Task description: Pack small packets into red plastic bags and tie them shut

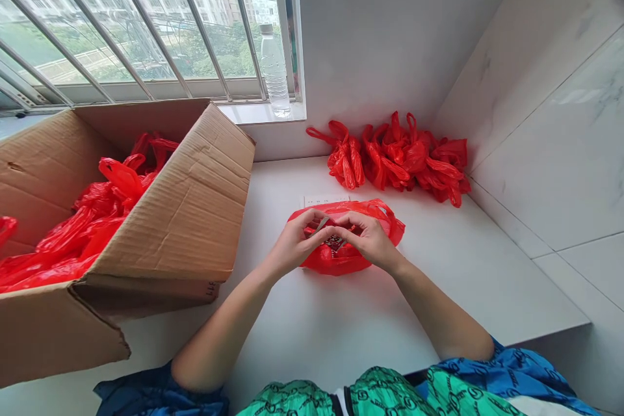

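Note:
A red plastic bag (385,214) lies spread on the white counter in front of me. Over its middle, my left hand (299,239) and my right hand (370,240) meet at the fingertips, thumbs and fingers bent into a ring. Pinched between them is a small packet (334,243) with dark, white and red print; a greyish edge of it shows by the left fingers. The fingers cover most of the packet, and its contents are hidden. The wrists rest near the bag's front edge.
At left stands an open cardboard box (180,201) holding red plastic bags (104,201). Several knotted red bags (404,156) line the back wall. A clear water bottle (275,75) stands on the sill by the barred window. A white printed strip (325,200) lies behind the bag.

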`<move>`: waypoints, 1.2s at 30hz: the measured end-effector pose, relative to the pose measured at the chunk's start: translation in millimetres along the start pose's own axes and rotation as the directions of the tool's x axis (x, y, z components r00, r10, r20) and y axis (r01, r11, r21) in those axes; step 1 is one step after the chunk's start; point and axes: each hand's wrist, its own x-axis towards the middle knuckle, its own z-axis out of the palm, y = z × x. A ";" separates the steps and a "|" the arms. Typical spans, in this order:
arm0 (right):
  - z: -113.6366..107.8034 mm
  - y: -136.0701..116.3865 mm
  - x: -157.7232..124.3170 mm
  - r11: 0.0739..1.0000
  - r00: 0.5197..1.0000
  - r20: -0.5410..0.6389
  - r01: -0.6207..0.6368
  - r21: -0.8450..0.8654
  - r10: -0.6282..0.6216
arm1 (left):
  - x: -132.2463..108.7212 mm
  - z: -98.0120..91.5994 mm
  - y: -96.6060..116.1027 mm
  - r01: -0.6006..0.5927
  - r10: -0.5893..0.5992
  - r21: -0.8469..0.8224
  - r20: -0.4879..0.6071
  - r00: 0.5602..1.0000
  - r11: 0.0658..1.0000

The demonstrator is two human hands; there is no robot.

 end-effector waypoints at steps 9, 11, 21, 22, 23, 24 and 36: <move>-4.5 1.7 1.7 0.986 0.992 0.079 -0.104 0.128 0.094 | 1.4 -3.0 3.7 0.060 -0.088 -0.236 -0.110 0.990 0.970; -6.4 2.0 2.4 0.979 0.992 0.091 -0.098 0.180 0.082 | 0.9 -1.8 2.9 0.090 -0.122 -0.312 -0.085 0.989 0.946; -7.7 -1.0 1.3 0.963 0.987 0.118 -0.134 0.233 0.109 | 2.1 0.7 -4.2 0.115 -0.144 -0.379 -0.049 0.988 0.918; -7.5 -0.5 1.6 0.961 0.987 0.117 -0.139 0.241 0.114 | 2.6 1.2 -5.2 0.118 -0.147 -0.380 -0.048 0.988 0.917; -7.1 0.7 2.1 0.958 0.986 0.115 -0.144 0.248 0.118 | 3.1 1.7 -6.2 0.122 -0.151 -0.382 -0.046 0.987 0.916; -6.8 2.2 2.8 0.956 0.986 0.113 -0.146 0.256 0.120 | 3.8 2.2 -7.1 0.128 -0.156 -0.383 -0.044 0.987 0.915; -24.5 3.8 -2.0 0.845 0.999 -0.037 -0.022 -0.534 0.003 | -5.8 -17.6 3.2 0.042 -0.111 0.733 0.047 0.993 0.679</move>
